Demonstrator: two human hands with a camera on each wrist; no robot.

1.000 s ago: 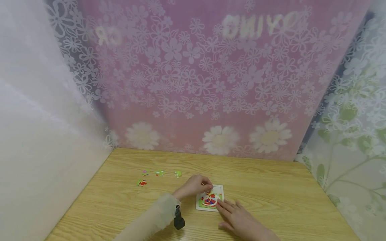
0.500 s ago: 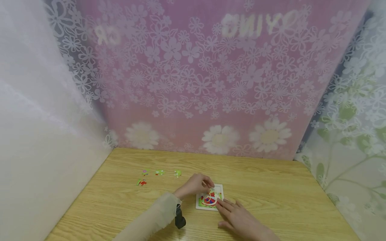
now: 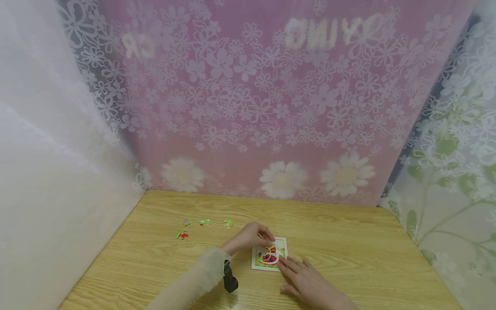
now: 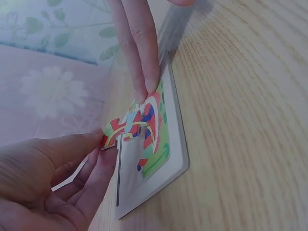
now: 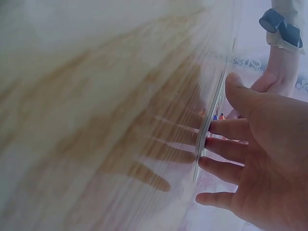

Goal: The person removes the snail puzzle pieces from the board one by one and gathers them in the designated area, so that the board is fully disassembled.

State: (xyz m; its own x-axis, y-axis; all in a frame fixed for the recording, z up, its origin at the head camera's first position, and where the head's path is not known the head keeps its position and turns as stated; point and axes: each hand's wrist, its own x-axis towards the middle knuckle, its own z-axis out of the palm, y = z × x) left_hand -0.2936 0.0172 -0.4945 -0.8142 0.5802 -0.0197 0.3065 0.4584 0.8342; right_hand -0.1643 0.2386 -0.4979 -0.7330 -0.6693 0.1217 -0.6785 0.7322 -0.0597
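A jigsaw puzzle in a white frame (image 3: 253, 263) lies on the table, partly filled with red, green and white pieces. My left hand (image 3: 249, 237) is over its upper left side. In the left wrist view, the left thumb and fingers pinch a red and green puzzle piece (image 4: 109, 138) above the puzzle, near a bare white part of the frame. My right hand (image 3: 310, 282) has straight fingers, whose tips rest on the right side of the puzzle. The right wrist view shows these fingers (image 5: 226, 149) spread at the frame's edge.
Several loose puzzle pieces lie left of the frame, among them a green one (image 3: 228, 223) and a red and green one (image 3: 182, 235). A black device (image 3: 230, 282) is strapped at the left wrist. A flowered pink curtain (image 3: 248, 129) hangs behind the wooden table (image 3: 348, 232).
My left hand has shifted slightly toward the far side of the frame, and more of the red picture shows beneath it. The right hand stays in place.
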